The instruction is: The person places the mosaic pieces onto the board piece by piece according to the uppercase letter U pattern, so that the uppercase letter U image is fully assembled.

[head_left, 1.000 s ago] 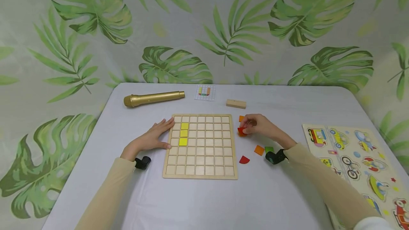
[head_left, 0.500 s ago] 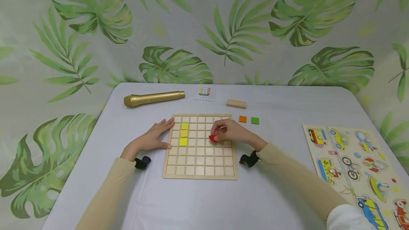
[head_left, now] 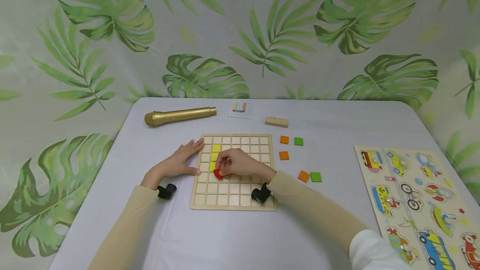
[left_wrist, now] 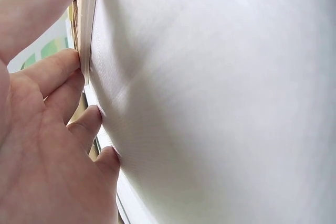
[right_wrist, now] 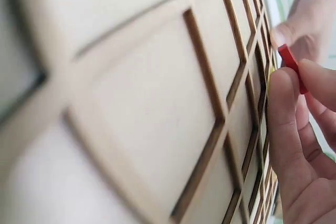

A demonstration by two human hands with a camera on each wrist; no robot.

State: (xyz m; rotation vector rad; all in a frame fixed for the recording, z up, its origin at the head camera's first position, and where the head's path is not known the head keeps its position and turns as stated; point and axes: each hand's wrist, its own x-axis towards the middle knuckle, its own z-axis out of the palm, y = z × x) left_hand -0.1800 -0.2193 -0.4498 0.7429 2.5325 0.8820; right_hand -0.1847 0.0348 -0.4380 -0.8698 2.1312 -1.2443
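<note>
Leaves wide room on the worktop [head_left: 210, 245] between the left sleeve [head_left: 123, 228] and right sleeve [head_left: 315, 211]. Gets blocked at the left edge of the grid board [head_left: 225, 208] by the left hand [head_left: 176, 162], over the middle by the right hand [head_left: 240, 162] with the red piece [head_left: 217, 174], and near right by a black wrist camera [head_left: 259, 195]. Opens up between the loose tiles [head_left: 284, 156] and picture puzzle [head_left: 412, 168]. Narrows at the back between the gold microphone [head_left: 180, 115] and picture card [head_left: 240, 108].

No words or numbers I can make out anywhere, tbh. Closest thing to a sign is the U-like shape in yellow, orange, red and green on the little gridded card [head_left: 240, 108], sitting on the desk [head_left: 322, 132], upper middle of the head view.
</note>
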